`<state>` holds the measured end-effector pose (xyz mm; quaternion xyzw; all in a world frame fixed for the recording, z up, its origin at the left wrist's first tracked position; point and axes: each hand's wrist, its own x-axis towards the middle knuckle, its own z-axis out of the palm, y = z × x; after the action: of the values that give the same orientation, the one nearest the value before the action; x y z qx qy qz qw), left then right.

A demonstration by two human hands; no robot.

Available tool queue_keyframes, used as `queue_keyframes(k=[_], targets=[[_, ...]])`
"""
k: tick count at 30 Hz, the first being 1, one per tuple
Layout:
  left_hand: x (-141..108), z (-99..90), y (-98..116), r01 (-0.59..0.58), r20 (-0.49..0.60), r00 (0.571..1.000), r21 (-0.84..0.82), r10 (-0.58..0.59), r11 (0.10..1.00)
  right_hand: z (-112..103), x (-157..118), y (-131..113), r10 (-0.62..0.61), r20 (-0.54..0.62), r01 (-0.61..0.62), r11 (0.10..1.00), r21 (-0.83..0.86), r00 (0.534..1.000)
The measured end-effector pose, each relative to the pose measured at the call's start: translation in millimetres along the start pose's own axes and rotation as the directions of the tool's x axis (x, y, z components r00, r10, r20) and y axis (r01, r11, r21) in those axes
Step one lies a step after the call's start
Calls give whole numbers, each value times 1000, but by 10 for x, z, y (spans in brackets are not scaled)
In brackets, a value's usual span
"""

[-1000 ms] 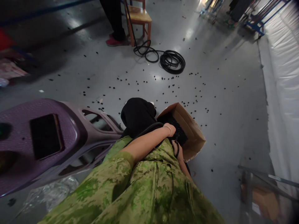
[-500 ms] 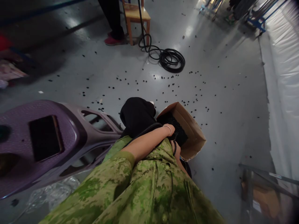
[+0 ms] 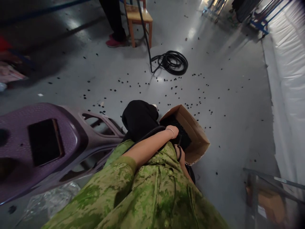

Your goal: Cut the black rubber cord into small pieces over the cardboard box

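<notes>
My left hand point(image 3: 174, 131), wearing a thin bracelet, is closed over the near side of an open cardboard box point(image 3: 199, 140). What its fingers grip is hidden. A black cord-like band point(image 3: 152, 131) runs across my lap towards that wrist. Just below, my right hand point(image 3: 180, 153) is closed around what look like black-handled scissors point(image 3: 179, 155), one dark loop showing at the fingers. The blades point up between the hands and are hard to see against the box's dark contents. Many small black pieces point(image 3: 183, 130) fill the box.
On my left, a purple plastic stool point(image 3: 76, 133) holds a phone point(image 3: 45, 141). Clear plastic wrap point(image 3: 54, 197) lies below it. Small black bits litter the grey floor. Ahead are a coil of black cord point(image 3: 175, 62), a wooden chair point(image 3: 140, 16) and a person's legs point(image 3: 115, 22).
The black cord by the chair has shifted: its small loops near the chair legs have pulled out into a straighter line. My hands stay almost in place, still closed.
</notes>
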<state>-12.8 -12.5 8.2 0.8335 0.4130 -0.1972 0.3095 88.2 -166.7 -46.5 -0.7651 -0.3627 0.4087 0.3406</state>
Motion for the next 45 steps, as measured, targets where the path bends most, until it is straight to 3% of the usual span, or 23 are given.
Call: queue_keyframes(k=[5, 9, 27, 45], targets=[[-21, -65, 29, 3, 11, 1000, -37, -2, 999, -46, 1, 69, -24, 77, 26, 999, -19, 997], [-46, -88, 45, 5, 33, 999, -50, -3, 999, -34, 33, 99, -69, 66, 73, 995, -64, 995], [-38, -75, 40, 43, 36, 999, -80, -40, 996, -21, 3, 88, -73, 53, 76, 996, -43, 996], [-46, -84, 31, -5, 67, 998, -48, 9, 999, 16, 54, 108, -72, 64, 77, 994, -75, 995]])
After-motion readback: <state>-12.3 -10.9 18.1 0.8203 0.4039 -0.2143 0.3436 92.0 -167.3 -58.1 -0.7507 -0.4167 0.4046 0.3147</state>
